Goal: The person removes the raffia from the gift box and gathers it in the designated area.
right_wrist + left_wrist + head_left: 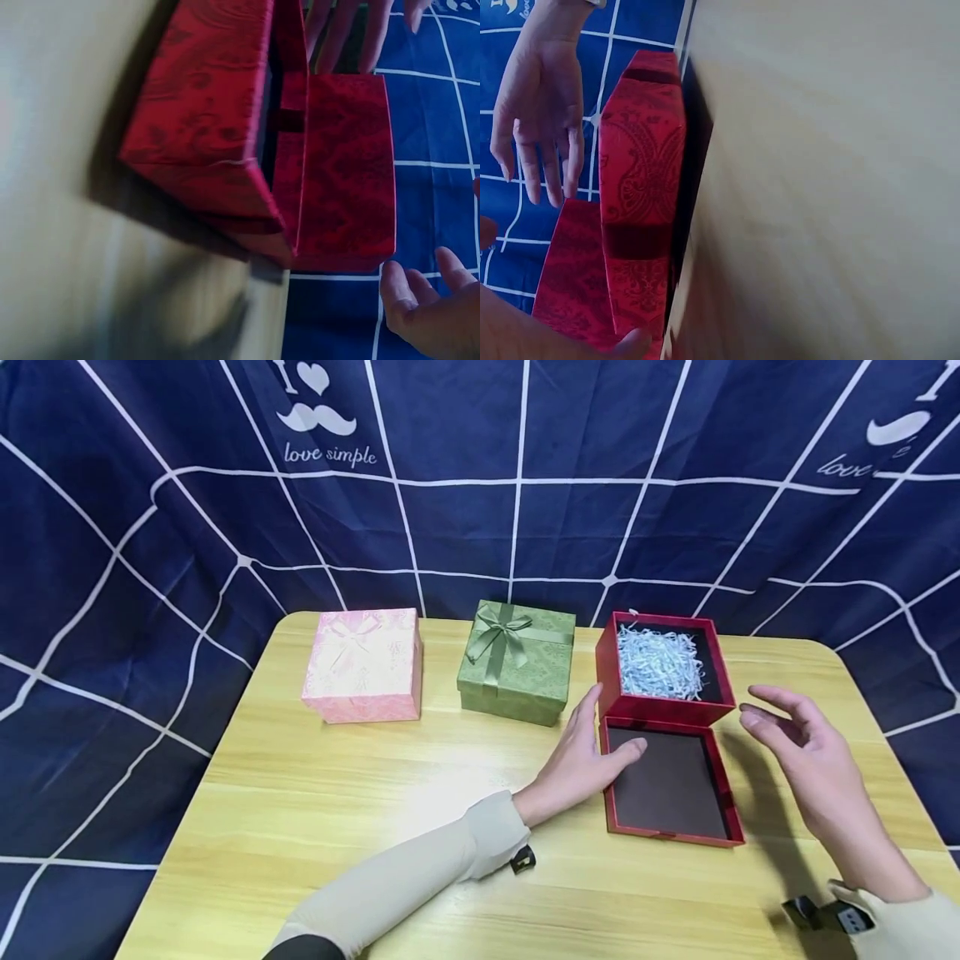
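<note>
The red gift box (660,710) stands on the right side of the table, filled with pale blue shredded paper (660,664). In front of it lies its red lid (667,838), with the dark inside facing up. My left hand (581,768) is at the left side of the box and lid, fingers extended and thumb over the lid's left edge; whether it touches is unclear. To the right of the box, my right hand (813,752) hovers with loosely bent fingers, holding nothing. The right wrist view shows the right fingers (420,292) near the box's patterned red side.
A green gift box (517,664) with a ribbon bow stands at the back middle. Left of it is a pink gift box (367,664), also with a bow. Behind the wooden table (337,827) hangs a dark blue cloth (450,527) with white lines.
</note>
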A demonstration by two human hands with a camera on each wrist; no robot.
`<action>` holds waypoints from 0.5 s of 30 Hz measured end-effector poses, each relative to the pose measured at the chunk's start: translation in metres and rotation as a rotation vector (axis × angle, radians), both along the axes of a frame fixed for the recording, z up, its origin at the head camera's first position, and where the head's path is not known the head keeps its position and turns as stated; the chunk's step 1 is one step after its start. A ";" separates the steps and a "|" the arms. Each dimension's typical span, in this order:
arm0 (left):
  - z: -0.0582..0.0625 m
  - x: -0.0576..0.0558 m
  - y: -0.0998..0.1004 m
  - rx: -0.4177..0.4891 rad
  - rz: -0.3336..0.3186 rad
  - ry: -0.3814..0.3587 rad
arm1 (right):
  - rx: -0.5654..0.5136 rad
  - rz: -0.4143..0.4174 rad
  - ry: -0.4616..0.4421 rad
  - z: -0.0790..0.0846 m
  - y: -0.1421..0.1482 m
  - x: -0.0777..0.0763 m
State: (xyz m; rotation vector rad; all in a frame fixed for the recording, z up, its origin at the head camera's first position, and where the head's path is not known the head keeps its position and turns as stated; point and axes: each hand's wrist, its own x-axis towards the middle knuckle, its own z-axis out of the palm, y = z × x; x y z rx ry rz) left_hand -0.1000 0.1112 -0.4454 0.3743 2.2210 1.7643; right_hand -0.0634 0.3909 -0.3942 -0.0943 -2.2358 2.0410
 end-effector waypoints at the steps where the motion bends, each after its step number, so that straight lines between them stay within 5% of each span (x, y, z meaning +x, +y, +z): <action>1: 0.000 -0.003 0.002 0.008 0.000 0.011 | -0.020 -0.002 0.011 0.001 -0.001 -0.003; 10: 0.007 -0.025 0.015 0.048 0.004 0.035 | -0.107 0.029 0.053 0.006 -0.008 -0.025; 15: 0.007 -0.037 0.020 0.080 0.010 0.049 | -0.034 0.094 0.023 0.013 -0.008 -0.042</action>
